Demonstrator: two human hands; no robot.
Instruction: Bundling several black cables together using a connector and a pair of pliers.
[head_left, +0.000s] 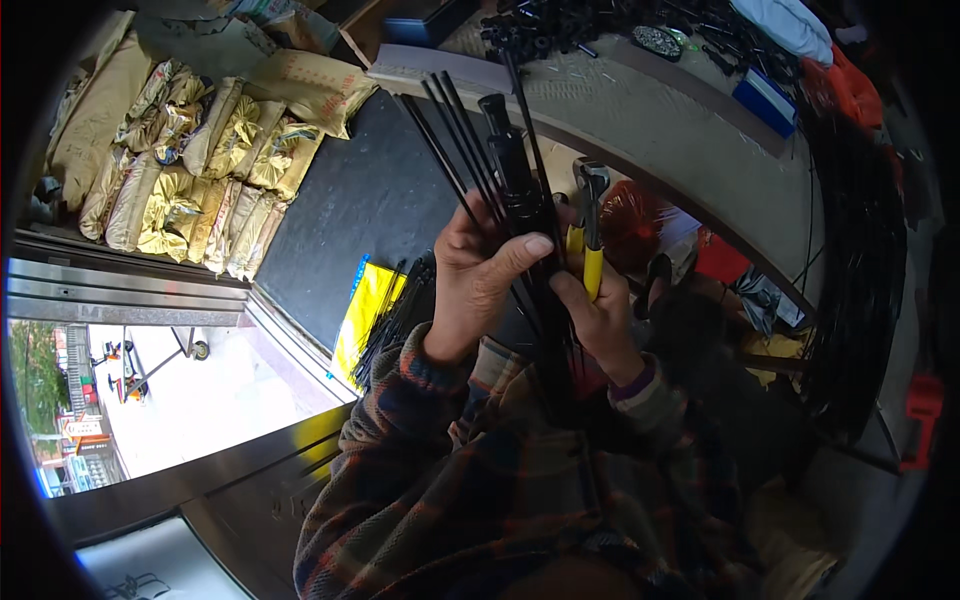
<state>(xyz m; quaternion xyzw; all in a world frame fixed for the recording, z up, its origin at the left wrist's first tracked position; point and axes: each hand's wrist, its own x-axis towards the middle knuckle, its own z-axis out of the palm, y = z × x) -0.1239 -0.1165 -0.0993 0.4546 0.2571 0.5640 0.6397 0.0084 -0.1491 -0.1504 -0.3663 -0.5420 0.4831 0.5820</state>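
My left hand (478, 265) is closed round a bundle of thin black rods (455, 135), its thumb pressed across the front. Among the rods stands a thicker black shaft (512, 160) with a stepped, knob-like top. The rods fan out upward, and their lower ends run down in front of my body. In my right hand (603, 325) is a pair of pliers (592, 225) with yellow handles, its metal head pointing up beside the shaft. My right thumb lies against the lower part of the bundle; the other right fingers are partly hidden.
Ahead and right is a workbench (600, 105) bearing a heap of black parts (545, 30) and a blue box (765, 100). Stacked tan sacks (190, 165) lie far left. Black rods rest on a yellow sheet (365, 310); more hang at right (860, 240). A red bag (632, 225) sits below the bench.
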